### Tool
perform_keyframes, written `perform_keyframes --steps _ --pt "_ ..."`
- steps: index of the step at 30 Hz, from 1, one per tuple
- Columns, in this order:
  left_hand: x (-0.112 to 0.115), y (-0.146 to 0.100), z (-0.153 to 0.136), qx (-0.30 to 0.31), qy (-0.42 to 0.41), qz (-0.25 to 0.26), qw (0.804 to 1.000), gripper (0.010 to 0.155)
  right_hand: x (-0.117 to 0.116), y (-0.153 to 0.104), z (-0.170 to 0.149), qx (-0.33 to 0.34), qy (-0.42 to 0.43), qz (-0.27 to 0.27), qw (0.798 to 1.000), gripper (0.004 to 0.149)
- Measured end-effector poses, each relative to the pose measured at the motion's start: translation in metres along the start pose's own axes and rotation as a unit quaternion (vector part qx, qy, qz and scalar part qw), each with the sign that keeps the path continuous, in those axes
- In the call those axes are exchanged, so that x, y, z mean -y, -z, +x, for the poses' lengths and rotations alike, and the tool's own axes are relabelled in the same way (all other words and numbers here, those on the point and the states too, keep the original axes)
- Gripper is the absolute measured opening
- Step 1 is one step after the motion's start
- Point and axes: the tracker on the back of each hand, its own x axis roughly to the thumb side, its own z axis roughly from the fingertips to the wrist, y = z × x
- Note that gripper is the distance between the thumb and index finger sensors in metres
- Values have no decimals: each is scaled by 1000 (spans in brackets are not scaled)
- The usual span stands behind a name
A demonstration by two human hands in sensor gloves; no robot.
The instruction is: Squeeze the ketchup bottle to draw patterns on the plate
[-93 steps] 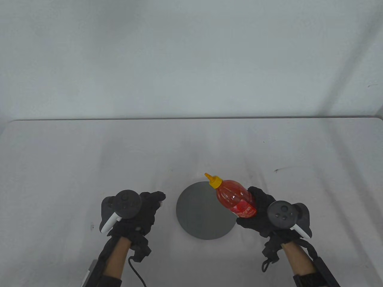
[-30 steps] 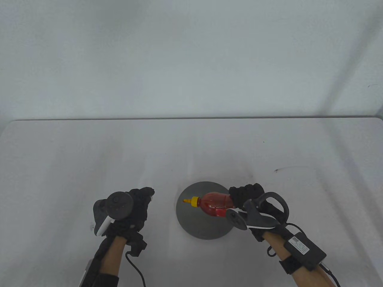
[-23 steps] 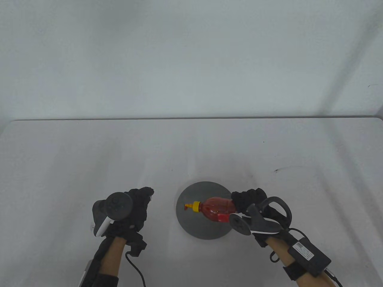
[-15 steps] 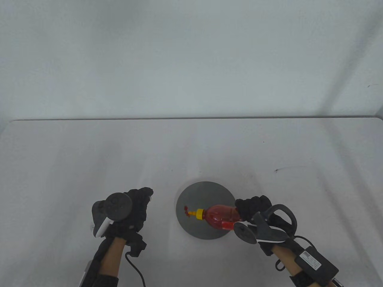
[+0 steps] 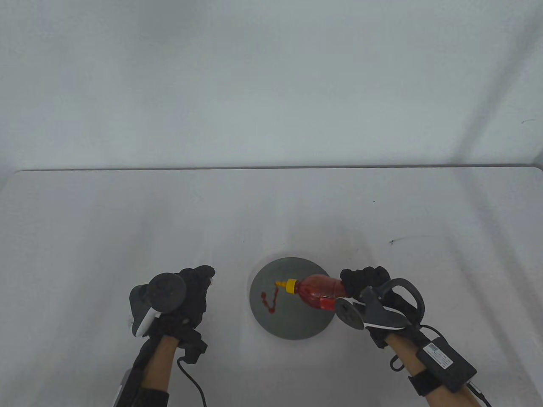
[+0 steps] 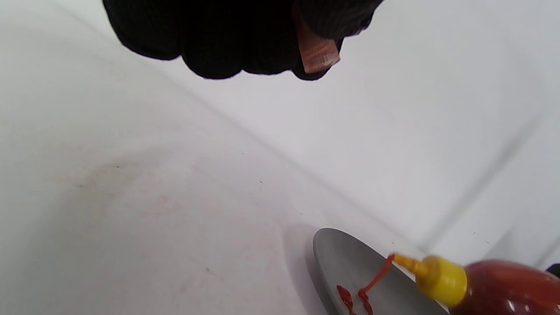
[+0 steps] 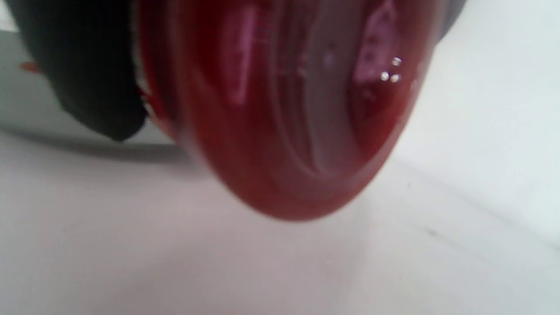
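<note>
Two gloved hands work low over a pale bench (image 5: pixel 85 220), and the gray plate (image 5: pixel 297 326) lies between them near its front edge. Farthest left, the left hand (image 5: pixel 180 299) hovers beside the plate without touching it, its fingers (image 5: pixel 199 275) curled loosely inward around nothing; a dark tracker (image 5: pixel 167 288) with a white strap sits on its back, and a cable (image 5: pixel 193 381) trails from the wrist. In the left wrist view those curled fingers (image 6: pixel 227 39) hang in from the top edge above the bare bench.

On the left part of the plate runs a thin, wavy red ketchup line (image 5: pixel 268 302); the left wrist view shows a strand of ketchup (image 6: pixel 376 278) joining it to the bottle's tip. The ketchup bottle (image 5: pixel 318 290) is held roughly level above the plate, its yellow nozzle (image 5: pixel 286 285) pointing left and slightly down.

The right hand (image 5: pixel 367 284) grips the bottle around its rear half, fingers wrapped over the top. Its tracker (image 5: pixel 382 307) is turned sideways. The right wrist view is filled by the bottle's blurred red base (image 7: pixel 284 109), with a gloved finger (image 7: pixel 83 65) against its left side.
</note>
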Motion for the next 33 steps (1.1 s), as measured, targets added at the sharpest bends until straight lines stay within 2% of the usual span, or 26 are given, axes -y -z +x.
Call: perform_keyframes --steps 1,2,3,5,6,7,9,10,11,13,14,15,17,21,28,32,33 --pt "0 0 0 0 1 0 1000 47 -1 0 -2 -6 5 14 1000 95" --pt "0 0 0 -1 0 0 1000 47 -1 4 -4 -3 2 -12 1000 95" --pt "0 1 -1 -1 0 0 1000 47 0 6 -6 -13 3 9 1000 95" --pt "-1 1 -1 -2 0 2 1000 47 1 8 -9 -10 -5 -2 1000 95" --pt "-1 1 -1 -2 0 1 1000 47 1 7 -10 -18 -5 21 1000 95" --pt "-1 1 -1 -3 0 2 1000 47 0 5 -11 -10 -8 -2 1000 95" --pt "-1 1 -1 -3 0 2 1000 47 1 1 -12 -13 -12 16 1000 95" --pt "-1 1 -1 -2 0 3 1000 47 1 0 -13 -10 -12 2 1000 95" --pt "-2 1 -1 -2 0 4 1000 47 1 -1 -13 -15 -12 12 1000 95" --pt "-1 1 -2 -2 -2 5 1000 47 0 -9 -13 -13 -11 8 1000 95" --pt "-1 1 -2 -2 -2 5 1000 47 1 -12 -13 -21 -7 26 999 95" --pt "-1 1 -2 -1 -1 5 1000 47 -1 -18 -11 -15 -4 9 1000 95" --pt "-1 0 -2 -2 0 5 1000 47 0 -25 -10 -17 -4 20 1000 95" --pt "-1 0 -3 -4 -4 7 1000 47 1 -39 -7 -12 -3 4 1000 95" --pt "-2 0 -4 -5 -3 13 1000 47 5 -60 -5 -12 -7 10 1000 95" --pt "-2 -1 -4 -8 -1 12 1000 47 4 -71 -5 -2 -13 -7 1000 94" --pt "-2 -2 -4 -8 -1 13 1000 47 4 -73 -6 -13 -7 9 1000 94"
